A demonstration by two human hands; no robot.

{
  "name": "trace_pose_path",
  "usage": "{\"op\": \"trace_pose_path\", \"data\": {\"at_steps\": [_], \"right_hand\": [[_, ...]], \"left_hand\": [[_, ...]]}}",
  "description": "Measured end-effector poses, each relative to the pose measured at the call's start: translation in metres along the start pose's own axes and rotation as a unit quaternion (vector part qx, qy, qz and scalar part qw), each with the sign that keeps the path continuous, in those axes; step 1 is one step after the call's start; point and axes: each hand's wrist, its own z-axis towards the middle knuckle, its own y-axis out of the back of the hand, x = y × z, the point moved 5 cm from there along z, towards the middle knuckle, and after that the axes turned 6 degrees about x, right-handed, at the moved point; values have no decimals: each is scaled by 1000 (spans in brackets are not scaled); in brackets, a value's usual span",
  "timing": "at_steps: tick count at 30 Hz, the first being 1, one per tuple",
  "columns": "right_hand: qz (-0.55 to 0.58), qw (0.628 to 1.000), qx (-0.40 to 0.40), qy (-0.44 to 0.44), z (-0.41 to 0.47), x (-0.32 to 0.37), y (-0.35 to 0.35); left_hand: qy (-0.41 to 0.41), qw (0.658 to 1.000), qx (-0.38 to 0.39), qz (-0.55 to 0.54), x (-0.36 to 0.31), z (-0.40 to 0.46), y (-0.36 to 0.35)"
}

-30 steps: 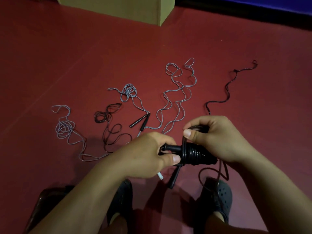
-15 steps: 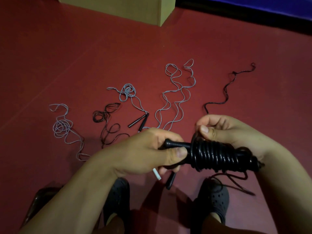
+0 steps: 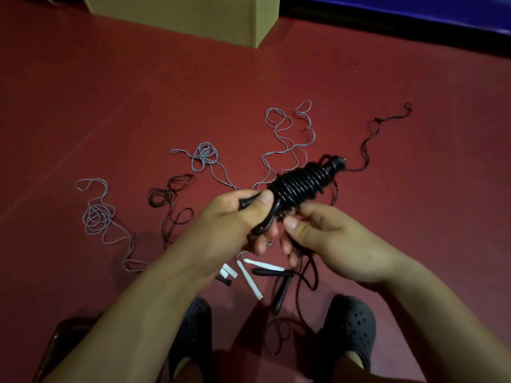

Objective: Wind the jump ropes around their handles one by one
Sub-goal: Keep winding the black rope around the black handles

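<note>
left hand [image 3: 235, 225] curled round black wound handles [image 3: 298, 186], right hand [image 3: 326, 239] seemingly pinching its rope end, three grey ropes [image 3: 99, 217] loose on floor

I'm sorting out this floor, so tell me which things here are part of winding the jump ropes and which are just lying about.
Part of the job:
- black wound rope bundle, held by left hand and right hand
- loose grey ropes
- loose dark rope
- white handles and black handles on the floor

Just lying about:
- cardboard box
- blue mat
</note>
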Motion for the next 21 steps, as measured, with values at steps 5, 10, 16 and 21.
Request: {"op": "trace_pose_path", "data": {"at_steps": [5,10,16,21], "right_hand": [[-77,996,-5,-38,5,-12,-3],[-155,985,-14,-71,3,-15,-5],[-299,948,-42,-102,-1,-13,2],[-261,960,-18,-101,-2,-11,-3]], "left_hand": [[21,994,-82,71,7,0,9],[49,979,-153,127,13,-1,20],[25,960,-212,179,13,0,30],[4,933,-257,253,10,-3,41]]}}
